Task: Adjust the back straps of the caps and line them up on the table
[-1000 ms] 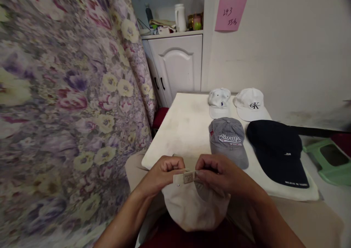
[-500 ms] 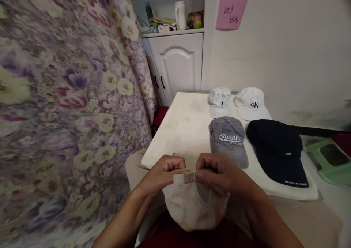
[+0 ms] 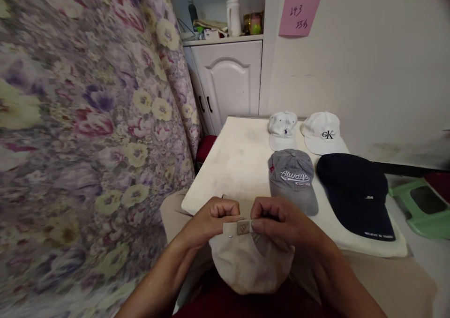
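A beige cap (image 3: 248, 264) hangs over my lap at the near edge of the white table (image 3: 235, 163). My left hand (image 3: 211, 222) and my right hand (image 3: 281, 224) are both closed, pinching the cap's back strap (image 3: 242, 227) between them, left end and right end. Further up the table lie a grey cap (image 3: 293, 177) lettered "Always", a dark navy cap (image 3: 355, 189), a small white cap (image 3: 281, 128) and a white cap (image 3: 323, 132) with black letters.
A flowered curtain (image 3: 87, 135) fills the left side. Behind the table are a white cabinet (image 3: 228, 79) with a jug and clutter on top, and a wall with a pink note (image 3: 300, 9). A green stool (image 3: 422, 205) stands on the right.
Both hands hold the strap as before, with only slight finger shifts. The view has drifted a little.
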Action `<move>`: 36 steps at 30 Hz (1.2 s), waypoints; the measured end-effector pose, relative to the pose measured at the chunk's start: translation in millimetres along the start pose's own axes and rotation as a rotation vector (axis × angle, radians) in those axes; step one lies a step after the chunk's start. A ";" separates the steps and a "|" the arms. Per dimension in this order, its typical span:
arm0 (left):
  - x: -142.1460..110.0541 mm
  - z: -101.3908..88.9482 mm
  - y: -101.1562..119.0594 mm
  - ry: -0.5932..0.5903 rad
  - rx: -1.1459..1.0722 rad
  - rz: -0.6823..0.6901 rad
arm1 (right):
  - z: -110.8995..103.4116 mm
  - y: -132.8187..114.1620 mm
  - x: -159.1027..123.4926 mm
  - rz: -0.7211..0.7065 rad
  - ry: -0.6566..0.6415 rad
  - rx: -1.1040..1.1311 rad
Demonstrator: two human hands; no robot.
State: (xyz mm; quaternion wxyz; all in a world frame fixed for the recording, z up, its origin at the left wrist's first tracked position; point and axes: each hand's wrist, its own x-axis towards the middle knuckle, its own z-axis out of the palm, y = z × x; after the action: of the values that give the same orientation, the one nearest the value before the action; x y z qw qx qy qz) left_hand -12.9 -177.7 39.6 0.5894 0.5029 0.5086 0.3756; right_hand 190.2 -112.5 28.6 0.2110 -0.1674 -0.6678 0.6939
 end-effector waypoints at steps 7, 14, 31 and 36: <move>-0.1 -2.0 -5.4 -0.042 -0.077 -0.013 | 3.1 5.0 1.0 -0.005 -0.013 0.043; -0.1 -1.3 -6.7 -0.013 -0.086 -0.027 | 5.9 6.7 0.5 -0.039 -0.016 0.126; 1.2 -2.0 -8.3 -0.043 -0.003 -0.035 | 0.1 -0.3 -6.2 -0.008 -0.017 -0.072; 3.0 -1.0 -4.7 -0.066 0.045 -0.003 | -1.7 -3.0 -5.8 0.000 -0.022 -0.066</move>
State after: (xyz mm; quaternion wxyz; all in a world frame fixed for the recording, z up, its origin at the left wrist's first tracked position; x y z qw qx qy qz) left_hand -13.6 -175.6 34.4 0.5949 0.5274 0.4981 0.3461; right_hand 196.2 -114.1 31.2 0.1978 -0.1668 -0.6928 0.6732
